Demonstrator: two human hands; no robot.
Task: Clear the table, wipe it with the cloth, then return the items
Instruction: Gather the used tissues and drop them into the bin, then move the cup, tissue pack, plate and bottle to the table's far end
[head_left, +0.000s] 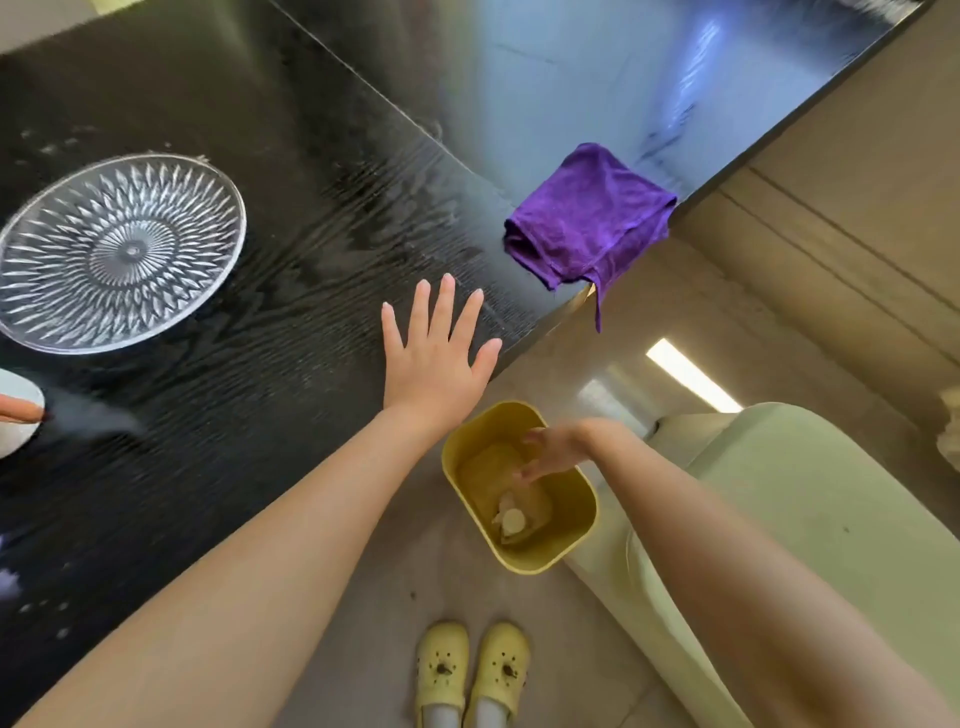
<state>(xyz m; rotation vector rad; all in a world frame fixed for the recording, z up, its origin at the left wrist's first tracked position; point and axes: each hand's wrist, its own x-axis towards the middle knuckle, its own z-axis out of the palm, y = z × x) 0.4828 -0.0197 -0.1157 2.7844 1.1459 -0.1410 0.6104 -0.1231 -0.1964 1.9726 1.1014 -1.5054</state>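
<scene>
A person in yellow clogs (472, 670) stands at the edge of a black table (260, 441), with a yellow waste bin (574, 551) on the floor just beside it. The right hand (556, 449) hangs over the bin's mouth. It is blurred, but its fingers look loosely extended and hold nothing visible. Pale scraps (511, 519) lie at the bottom of the bin, so this appears to be the tipping-out stage of clearing.

The left hand (436, 358) lies flat on the tabletop near the edge, fingers spread and gripping nothing, seemingly a brace for the lean toward the bin.

Beyond it, the purple cloth (587, 218) sits folded on the table's right edge, within reach for wiping. Its rolled fold faces the left hand. Its long axis runs roughly from that fold toward the table's edge, and one loose corner dangles over the side, pointing at the floor.

A cut-glass plate (117, 252) rests upright on the table well to the left, not yet removed. A pale green seat (805, 519) stands at right.
</scene>
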